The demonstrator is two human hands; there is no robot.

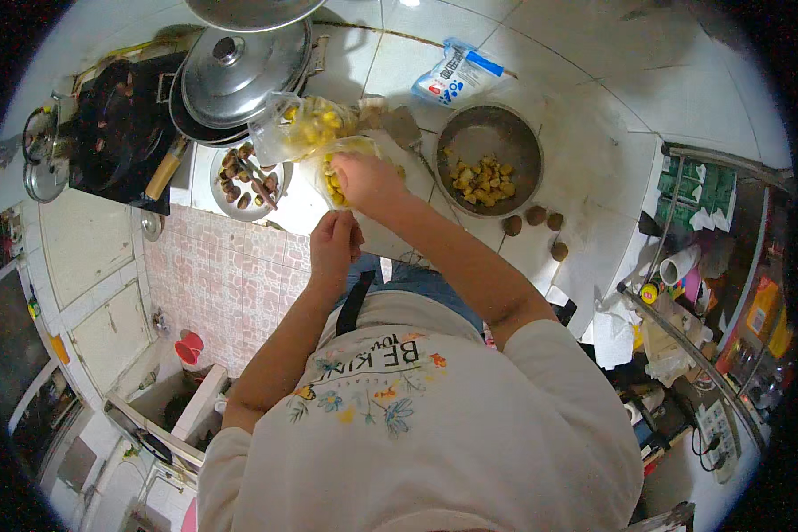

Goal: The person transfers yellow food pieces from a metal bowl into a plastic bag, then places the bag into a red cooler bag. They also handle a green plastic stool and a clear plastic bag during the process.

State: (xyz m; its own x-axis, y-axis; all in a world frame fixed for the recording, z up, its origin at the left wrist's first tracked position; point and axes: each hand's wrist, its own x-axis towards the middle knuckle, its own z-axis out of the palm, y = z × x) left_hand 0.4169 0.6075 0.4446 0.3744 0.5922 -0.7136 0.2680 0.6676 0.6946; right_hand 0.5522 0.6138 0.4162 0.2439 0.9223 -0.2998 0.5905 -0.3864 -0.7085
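My left hand (334,243) is closed at the near edge of a clear plastic bag (333,193) of yellow pieces, and seems to pinch that edge. Bent over the same bag is my right hand (371,183); its fingertips point down and are hidden, so what they hold cannot be seen. Just behind lies a second clear plastic bag (312,126) with similar yellow pieces. To the right a grey round pan (489,126) holds yellow-brown chunks (484,181). On the left, a metal plate (248,213) carries several brown chestnut-like pieces (231,189) and a knife (261,186).
A lidded metal pan (246,80) stands behind the plate, beside a black stove (116,126). A wooden handle (166,174) juts toward me. A spatula (404,130) leans near the grey pan. Several round brown pieces (536,215) and a white-blue packet (462,73) lie on the tiled counter.
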